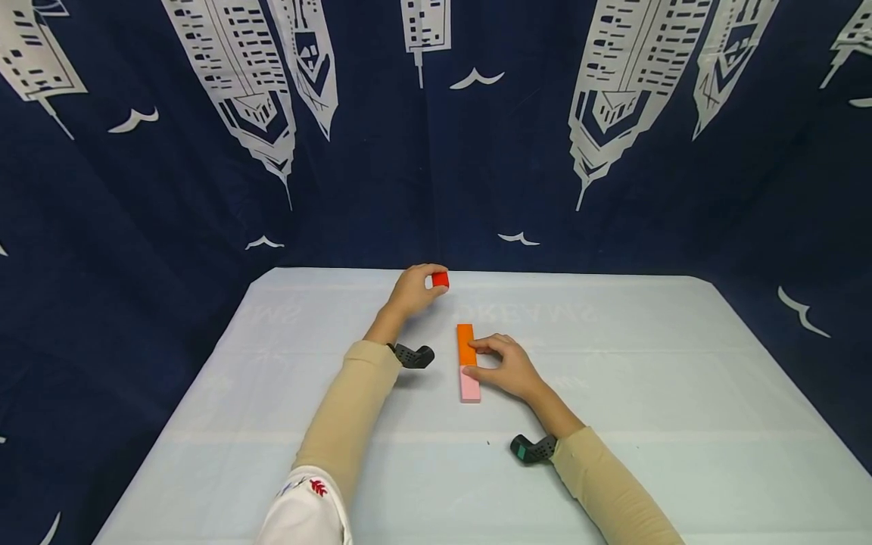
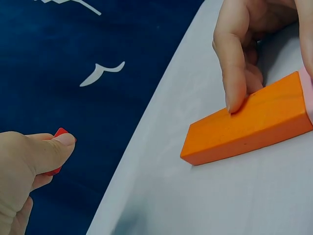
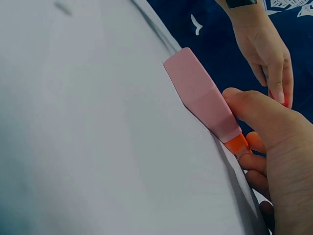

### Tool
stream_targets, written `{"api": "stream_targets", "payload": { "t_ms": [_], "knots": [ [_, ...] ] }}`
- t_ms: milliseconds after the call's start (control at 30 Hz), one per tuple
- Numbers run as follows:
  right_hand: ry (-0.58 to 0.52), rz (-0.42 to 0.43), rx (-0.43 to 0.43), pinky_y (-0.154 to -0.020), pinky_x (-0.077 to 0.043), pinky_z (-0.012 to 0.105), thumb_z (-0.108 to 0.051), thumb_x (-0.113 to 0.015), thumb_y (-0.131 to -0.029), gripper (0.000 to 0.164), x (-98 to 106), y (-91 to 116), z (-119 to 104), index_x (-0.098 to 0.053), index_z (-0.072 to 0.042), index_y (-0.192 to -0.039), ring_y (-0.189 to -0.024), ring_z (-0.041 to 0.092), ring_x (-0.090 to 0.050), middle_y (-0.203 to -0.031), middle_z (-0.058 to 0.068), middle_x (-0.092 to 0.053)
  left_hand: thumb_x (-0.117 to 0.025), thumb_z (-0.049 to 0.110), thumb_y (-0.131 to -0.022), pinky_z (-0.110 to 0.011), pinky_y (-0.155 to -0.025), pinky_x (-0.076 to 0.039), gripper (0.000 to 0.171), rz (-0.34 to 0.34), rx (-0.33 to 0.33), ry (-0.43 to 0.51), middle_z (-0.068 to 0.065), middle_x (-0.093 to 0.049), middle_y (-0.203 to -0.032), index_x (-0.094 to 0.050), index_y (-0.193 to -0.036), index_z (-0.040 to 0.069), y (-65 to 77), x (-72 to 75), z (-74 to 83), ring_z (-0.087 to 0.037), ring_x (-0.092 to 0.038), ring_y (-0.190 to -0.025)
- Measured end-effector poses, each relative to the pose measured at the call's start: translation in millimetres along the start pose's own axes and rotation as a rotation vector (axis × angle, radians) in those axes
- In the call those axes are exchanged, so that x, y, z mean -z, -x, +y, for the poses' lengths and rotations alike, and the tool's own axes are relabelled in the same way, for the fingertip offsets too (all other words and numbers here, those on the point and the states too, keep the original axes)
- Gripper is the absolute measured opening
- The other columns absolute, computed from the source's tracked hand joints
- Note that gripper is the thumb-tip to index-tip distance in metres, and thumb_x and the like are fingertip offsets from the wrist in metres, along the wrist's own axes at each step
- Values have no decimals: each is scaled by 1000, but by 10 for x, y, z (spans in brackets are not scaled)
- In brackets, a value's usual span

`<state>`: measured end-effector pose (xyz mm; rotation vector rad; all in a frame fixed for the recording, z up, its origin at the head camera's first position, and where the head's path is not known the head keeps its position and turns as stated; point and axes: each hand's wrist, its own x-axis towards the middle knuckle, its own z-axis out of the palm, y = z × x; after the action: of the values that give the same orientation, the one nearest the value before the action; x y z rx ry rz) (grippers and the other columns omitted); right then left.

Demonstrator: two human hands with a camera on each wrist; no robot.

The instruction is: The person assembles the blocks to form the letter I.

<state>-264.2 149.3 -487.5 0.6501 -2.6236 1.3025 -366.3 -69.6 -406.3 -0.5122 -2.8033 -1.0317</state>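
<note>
Near the far edge of the table, my left hand [image 1: 413, 291] pinches a small red block [image 1: 440, 279] between thumb and fingers, held up off the tabletop. A long orange block [image 1: 465, 344] lies end to end with a pink block [image 1: 470, 386], the two touching in one line. My right hand [image 1: 507, 369] is at their right side. Its index fingertip touches the orange block and its thumb touches the pink block [image 3: 203, 95] near the joint. In the left wrist view, the orange block [image 2: 249, 125] lies flat, and the right fingertip rests at its upper edge.
A white cloth covers the table [image 1: 272, 424]. Behind it hangs a dark blue curtain [image 1: 436, 166] printed with white buildings and birds. Each wrist bears a black camera mount, the left one [image 1: 414, 356] close to the orange block.
</note>
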Motion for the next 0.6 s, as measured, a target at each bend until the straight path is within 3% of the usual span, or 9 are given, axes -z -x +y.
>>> {"api": "stream_targets", "payload": {
  "t_ms": [267, 600],
  "knots": [
    [-7, 1, 4, -93, -48, 42, -31, -85, -76, 48, -1, -3, 2, -71, -9, -116, -100, 20, -58, -104, 0, -67, -70, 22, -92, -41, -109, -36, 40, -9, -18, -6, -8, -58, -135, -63, -130, 12, -31, -77, 20, -26, -50, -126],
    [-2, 5, 25, -92, -48, 42, -29, -85, -76, 48, 0, -7, 19, -71, -8, -116, -99, 20, -58, -104, 1, -67, -71, 21, -91, -38, -108, -37, 40, -35, -60, -17, -7, -59, -134, -64, -129, 11, -103, -278, 85, -24, -52, -125]
  ]
}}
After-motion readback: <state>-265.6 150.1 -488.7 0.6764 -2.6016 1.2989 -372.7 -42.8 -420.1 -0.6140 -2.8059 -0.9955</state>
